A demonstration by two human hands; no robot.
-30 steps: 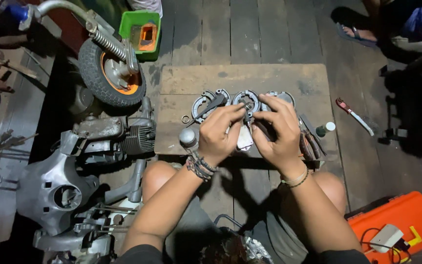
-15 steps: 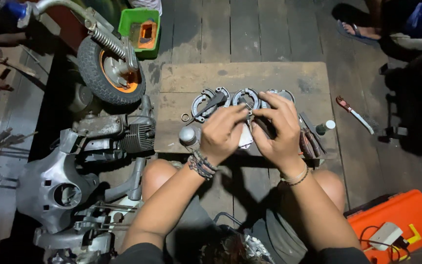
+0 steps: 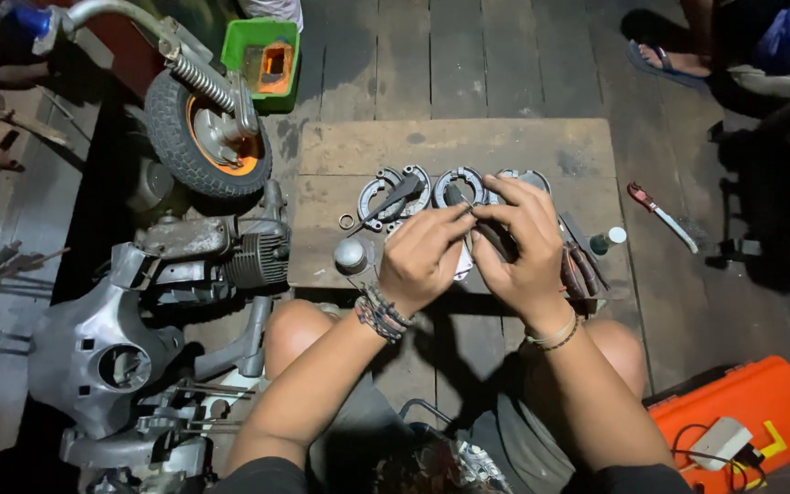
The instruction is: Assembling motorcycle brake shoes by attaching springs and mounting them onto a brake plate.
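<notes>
My left hand (image 3: 424,258) and my right hand (image 3: 525,242) meet over a wooden board (image 3: 454,151), fingertips pinched together on a small metal part that the fingers mostly hide. Just beyond them on the board lie curved grey brake shoes (image 3: 393,192), a second pair (image 3: 461,185) and a third (image 3: 521,177). A thin dark tool lies across the left pair. A small metal ring (image 3: 347,221) and a round shiny cap (image 3: 352,256) sit left of my left hand.
A scooter wheel with fork and spring (image 3: 208,137) lies at the left, near a green box (image 3: 264,59). Engine and grey body parts (image 3: 107,343) fill the lower left. An orange toolbox (image 3: 747,416) is at the lower right. A red-handled tool (image 3: 658,215) lies on the floor. Another person's sandalled foot (image 3: 674,62) shows top right.
Both hands have stayed over the board with small finger shifts on the held part. Nothing else has moved.
</notes>
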